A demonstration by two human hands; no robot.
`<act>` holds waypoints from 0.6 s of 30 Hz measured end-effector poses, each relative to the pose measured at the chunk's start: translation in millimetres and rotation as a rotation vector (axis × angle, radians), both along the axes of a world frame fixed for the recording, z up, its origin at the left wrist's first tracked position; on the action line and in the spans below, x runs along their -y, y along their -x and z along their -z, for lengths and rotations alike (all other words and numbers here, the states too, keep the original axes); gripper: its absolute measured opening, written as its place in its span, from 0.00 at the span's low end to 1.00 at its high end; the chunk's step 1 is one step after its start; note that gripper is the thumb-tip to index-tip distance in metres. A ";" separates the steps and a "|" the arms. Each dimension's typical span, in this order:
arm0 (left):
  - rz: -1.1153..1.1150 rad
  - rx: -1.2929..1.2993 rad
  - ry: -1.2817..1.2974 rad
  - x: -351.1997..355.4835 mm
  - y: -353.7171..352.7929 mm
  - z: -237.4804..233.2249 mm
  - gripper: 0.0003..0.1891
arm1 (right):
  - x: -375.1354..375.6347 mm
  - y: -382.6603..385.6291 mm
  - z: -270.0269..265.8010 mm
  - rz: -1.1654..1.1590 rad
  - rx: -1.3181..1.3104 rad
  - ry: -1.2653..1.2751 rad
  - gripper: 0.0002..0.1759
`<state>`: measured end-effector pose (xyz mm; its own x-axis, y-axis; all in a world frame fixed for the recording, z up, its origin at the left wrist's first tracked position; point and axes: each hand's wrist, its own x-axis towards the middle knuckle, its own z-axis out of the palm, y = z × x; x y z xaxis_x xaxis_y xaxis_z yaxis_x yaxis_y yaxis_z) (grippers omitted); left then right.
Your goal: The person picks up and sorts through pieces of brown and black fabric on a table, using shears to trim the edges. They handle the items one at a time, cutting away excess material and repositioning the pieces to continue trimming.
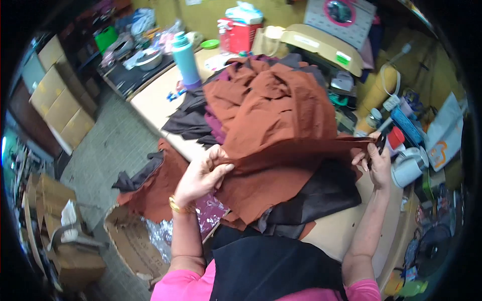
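A rust-brown sheet of material [271,185] is stretched between my two hands over the table. My left hand [203,175], with a bracelet at its wrist, pinches the sheet's left end. At the right end, my right hand [374,160] grips the sheet's corner; something dark, too unclear to name, shows beside its fingers. Beyond the sheet rises a large heap of rust-brown pieces [281,105], with black and purple ones at its left. Black material [321,195] lies under the sheet on the table.
A blue bottle [186,60] stands behind the heap at left. A kettle [410,166] and a red cup [395,138] are at right. An open carton [128,241] with plastic and brown material is at lower left. The table's pale top [331,236] shows near me.
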<state>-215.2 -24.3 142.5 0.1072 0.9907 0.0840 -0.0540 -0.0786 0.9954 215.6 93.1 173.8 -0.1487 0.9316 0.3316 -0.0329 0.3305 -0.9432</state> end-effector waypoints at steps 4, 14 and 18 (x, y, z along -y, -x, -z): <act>0.381 0.376 0.190 53.5 100.5 48.2 0.07 | 6.1 142.9 -43.3 -0.618 0.297 0.304 0.09; -1.370 -0.396 -0.776 171.2 268.4 -26.5 0.08 | -60.3 504.5 -61.4 -0.714 -0.176 -0.417 0.09; -1.302 -0.180 -0.905 200.7 250.1 -42.8 0.20 | -8.7 508.8 -78.3 -0.895 -0.432 -0.152 0.11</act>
